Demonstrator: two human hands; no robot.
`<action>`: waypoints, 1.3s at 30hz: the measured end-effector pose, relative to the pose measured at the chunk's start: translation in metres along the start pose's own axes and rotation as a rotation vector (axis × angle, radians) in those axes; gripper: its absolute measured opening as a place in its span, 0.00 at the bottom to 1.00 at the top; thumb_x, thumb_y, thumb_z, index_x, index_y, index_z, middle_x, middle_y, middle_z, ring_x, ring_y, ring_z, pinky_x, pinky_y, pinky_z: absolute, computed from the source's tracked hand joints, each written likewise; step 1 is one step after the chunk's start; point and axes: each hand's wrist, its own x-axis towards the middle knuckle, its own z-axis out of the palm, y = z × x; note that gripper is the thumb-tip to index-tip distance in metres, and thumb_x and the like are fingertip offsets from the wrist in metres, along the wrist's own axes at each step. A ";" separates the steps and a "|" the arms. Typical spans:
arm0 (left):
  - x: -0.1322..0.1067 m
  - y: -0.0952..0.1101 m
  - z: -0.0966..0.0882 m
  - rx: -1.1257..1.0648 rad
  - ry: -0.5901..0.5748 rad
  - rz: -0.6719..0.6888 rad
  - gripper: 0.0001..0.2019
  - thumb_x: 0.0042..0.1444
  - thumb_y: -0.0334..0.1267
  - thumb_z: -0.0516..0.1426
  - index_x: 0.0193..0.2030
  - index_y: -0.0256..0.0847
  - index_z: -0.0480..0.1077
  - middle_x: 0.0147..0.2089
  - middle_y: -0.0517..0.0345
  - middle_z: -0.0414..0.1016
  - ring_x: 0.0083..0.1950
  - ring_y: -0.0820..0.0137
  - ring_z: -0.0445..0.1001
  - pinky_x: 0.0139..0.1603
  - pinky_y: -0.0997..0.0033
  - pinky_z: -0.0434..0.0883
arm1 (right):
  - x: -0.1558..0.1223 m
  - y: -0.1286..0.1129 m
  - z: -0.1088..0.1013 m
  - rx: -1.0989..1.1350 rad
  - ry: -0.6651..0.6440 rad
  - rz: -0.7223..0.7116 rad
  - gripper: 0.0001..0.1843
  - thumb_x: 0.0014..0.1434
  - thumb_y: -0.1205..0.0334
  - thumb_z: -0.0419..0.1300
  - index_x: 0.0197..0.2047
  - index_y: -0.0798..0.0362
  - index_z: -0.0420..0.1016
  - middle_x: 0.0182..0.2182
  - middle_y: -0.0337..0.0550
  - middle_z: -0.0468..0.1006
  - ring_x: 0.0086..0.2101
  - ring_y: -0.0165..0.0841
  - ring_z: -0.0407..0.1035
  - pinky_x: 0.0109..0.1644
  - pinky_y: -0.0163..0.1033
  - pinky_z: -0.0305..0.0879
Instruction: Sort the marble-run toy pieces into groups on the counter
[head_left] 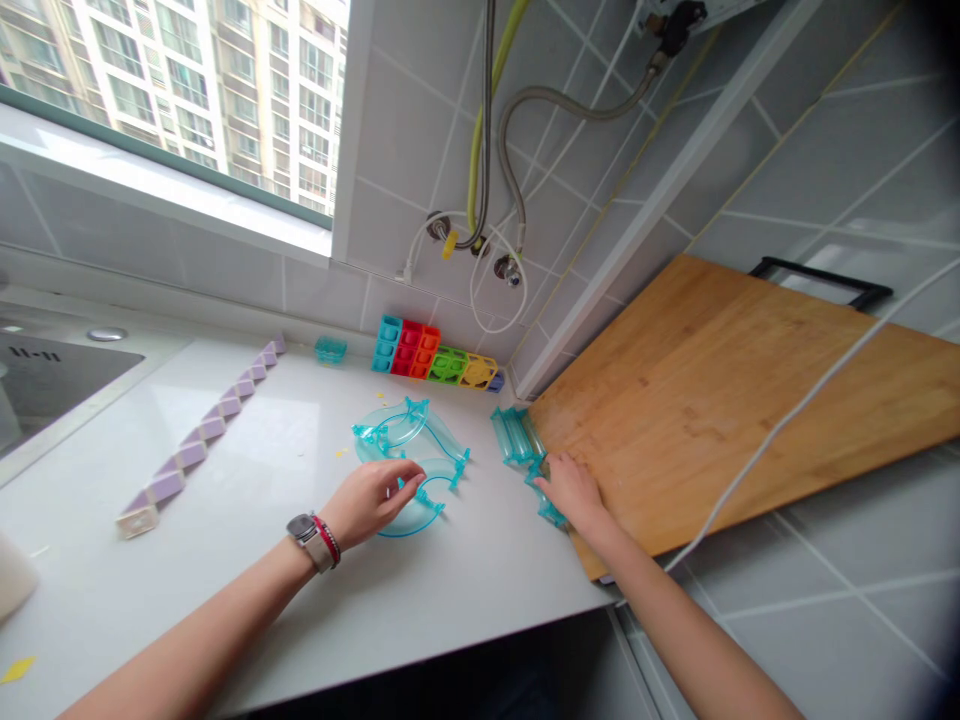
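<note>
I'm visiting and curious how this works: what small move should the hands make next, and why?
Perhaps the right hand should take firm hold of one of the short turquoise pieces beside the wooden board: it is right at them, though whether it grips one is unclear. The left hand is over the curved turquoise pieces.

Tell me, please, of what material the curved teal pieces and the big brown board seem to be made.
Curved teal pieces: probably plastic, clear and glossy; the white counter shows through them.
Big brown board: likely wood or bamboo, smooth; streaky grain shows.
</note>
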 end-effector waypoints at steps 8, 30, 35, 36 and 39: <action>0.000 0.002 -0.002 0.004 0.004 0.007 0.17 0.69 0.46 0.49 0.40 0.42 0.77 0.32 0.57 0.78 0.26 0.72 0.69 0.29 0.74 0.65 | -0.003 0.002 0.003 -0.013 0.034 -0.034 0.17 0.62 0.58 0.65 0.53 0.53 0.73 0.50 0.53 0.75 0.46 0.44 0.75 0.48 0.41 0.64; 0.003 -0.010 -0.001 0.123 0.235 -0.244 0.18 0.67 0.51 0.50 0.34 0.44 0.75 0.34 0.58 0.82 0.29 0.67 0.73 0.33 0.69 0.64 | 0.000 0.007 0.005 0.083 -0.145 0.037 0.15 0.62 0.52 0.63 0.44 0.55 0.78 0.41 0.55 0.83 0.43 0.45 0.78 0.39 0.38 0.65; 0.003 -0.014 -0.006 -0.082 0.353 -0.309 0.27 0.71 0.52 0.42 0.34 0.43 0.77 0.32 0.58 0.82 0.35 0.64 0.78 0.39 0.68 0.69 | -0.015 -0.007 -0.021 0.181 0.005 -0.022 0.20 0.66 0.43 0.57 0.42 0.52 0.76 0.33 0.49 0.81 0.37 0.42 0.77 0.35 0.38 0.61; 0.003 -0.016 -0.007 -0.113 0.375 -0.309 0.28 0.71 0.52 0.41 0.35 0.43 0.77 0.31 0.59 0.82 0.35 0.65 0.78 0.39 0.68 0.69 | -0.021 -0.016 -0.026 0.233 0.050 -0.086 0.19 0.67 0.44 0.56 0.41 0.51 0.75 0.31 0.46 0.80 0.34 0.40 0.76 0.35 0.37 0.60; 0.002 -0.018 -0.008 -0.181 0.399 -0.312 0.29 0.72 0.53 0.40 0.35 0.42 0.77 0.29 0.59 0.80 0.31 0.67 0.75 0.36 0.69 0.69 | -0.037 -0.057 -0.035 0.421 0.088 -0.387 0.13 0.66 0.49 0.59 0.40 0.49 0.74 0.30 0.40 0.78 0.33 0.35 0.73 0.36 0.36 0.61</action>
